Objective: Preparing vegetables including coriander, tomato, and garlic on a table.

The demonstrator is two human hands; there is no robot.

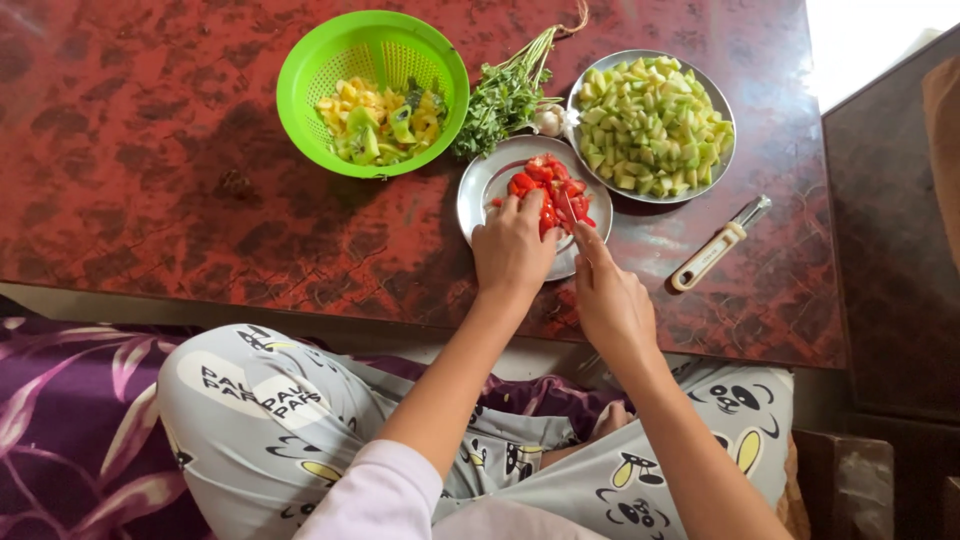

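My left hand (512, 250) rests on a small steel plate (480, 190), fingers pressed onto red tomato pieces (545, 180). Beside it, my right hand (610, 300) grips a knife (566, 210) whose blade runs into the tomato; the handle is hidden in my fist. Chopped red pieces are piled at the plate's far side.
A green colander (300, 70) with yellow and green cut pieces stands at the back. A steel bowl (715, 100) of pale green cubes is at the right, with a bunch of herbs (505, 95) and garlic between. A peeler (715, 248) lies right of my hands on the red table (150, 170).
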